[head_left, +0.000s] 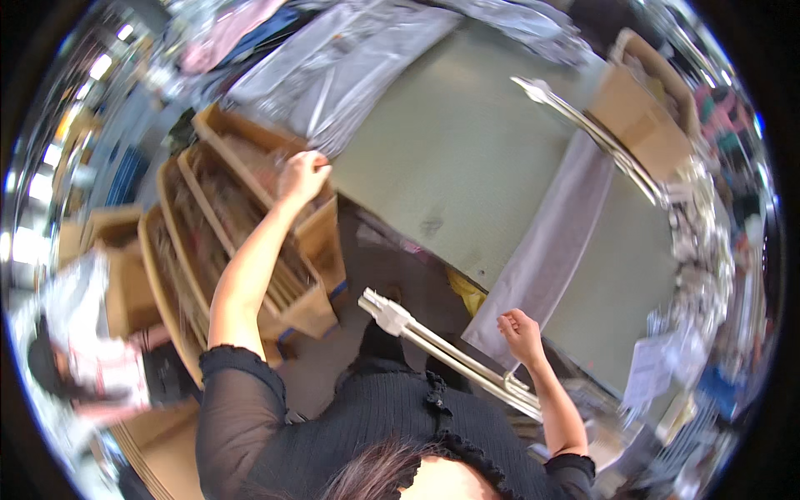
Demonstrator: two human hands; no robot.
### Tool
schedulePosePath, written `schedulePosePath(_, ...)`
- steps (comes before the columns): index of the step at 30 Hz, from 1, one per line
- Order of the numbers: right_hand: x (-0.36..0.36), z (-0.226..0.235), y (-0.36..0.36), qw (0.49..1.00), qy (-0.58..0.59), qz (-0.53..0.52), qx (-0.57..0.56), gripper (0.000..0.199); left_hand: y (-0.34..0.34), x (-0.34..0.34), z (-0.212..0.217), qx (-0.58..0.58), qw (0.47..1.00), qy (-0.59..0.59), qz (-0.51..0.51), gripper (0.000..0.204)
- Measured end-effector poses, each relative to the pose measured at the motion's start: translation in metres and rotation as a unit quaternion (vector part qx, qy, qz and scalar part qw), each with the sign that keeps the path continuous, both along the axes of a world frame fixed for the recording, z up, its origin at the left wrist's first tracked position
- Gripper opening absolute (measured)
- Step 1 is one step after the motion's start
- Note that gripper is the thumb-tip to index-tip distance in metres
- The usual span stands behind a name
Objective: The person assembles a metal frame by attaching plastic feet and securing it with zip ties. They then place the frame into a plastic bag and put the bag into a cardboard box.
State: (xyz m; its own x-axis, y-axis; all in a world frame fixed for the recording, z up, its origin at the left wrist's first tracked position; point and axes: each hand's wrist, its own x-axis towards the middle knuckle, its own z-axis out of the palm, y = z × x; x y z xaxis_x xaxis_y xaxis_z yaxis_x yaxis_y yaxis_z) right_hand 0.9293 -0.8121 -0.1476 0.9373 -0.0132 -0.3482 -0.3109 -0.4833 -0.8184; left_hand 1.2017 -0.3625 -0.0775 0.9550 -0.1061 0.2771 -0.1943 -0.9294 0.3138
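My left hand point(302, 177) is stretched out over the open cardboard boxes point(310, 312) on the left. Its fingers are closed, and what they hold, if anything, is hidden. A long grey strip of cloth point(546, 242) lies across the greenish table point(433, 142), its near end hanging past the edge. Beside that near end is my right hand point(521, 336), fingers curled in; I cannot make out whether anything is in them. Below it a pale metal rail with a clamp point(387, 315) runs in front of my body. A similar pale rail point(583, 125) crosses the table's far right.
Grey garments in clear plastic point(333, 67) cover the table's far left. An open cardboard box point(642, 117) stands at the far right, and crumpled plastic point(696, 242) lines the right edge. Another person point(108, 375) is at the far left, blurred.
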Motion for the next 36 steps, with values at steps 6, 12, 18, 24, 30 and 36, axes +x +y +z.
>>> schedulePosePath(6, -0.023, 0.044, 0.038, 0.989, 0.024, -0.089, -0.116, 0.024, 0.045, 0.125, -0.044, 0.081, 0.993, 0.088, -0.003, 0.032)
schedulePosePath(12, -0.130, 0.039, 0.091, 0.926, 0.027, -0.353, -0.130, 0.019, -0.021, 0.100, -0.073, 0.038, 0.980, -0.083, -0.178, 0.026)
schedulePosePath(18, -0.259, 0.034, 0.164, 0.844, 0.073, -0.524, -0.093, 0.024, -0.229, -0.120, -0.040, -0.109, 0.823, -0.028, -0.557, 0.023)
schedulePosePath(24, -0.408, 0.003, 0.185, 0.732, 0.079, -0.673, -0.069, 0.024, -0.364, -0.360, -0.012, -0.135, 0.616, 0.103, -0.770, 0.023)
schedulePosePath(30, -0.528, -0.035, 0.164, 0.584, 0.094, -0.805, -0.045, 0.022, -0.423, -0.481, -0.020, -0.063, 0.477, 0.158, -0.862, 0.023)
schedulePosePath(36, -0.644, -0.135, 0.075, 0.509, 0.172, -0.841, -0.064, 0.023, -0.455, -0.531, -0.062, 0.024, 0.484, 0.223, -0.846, 0.021)
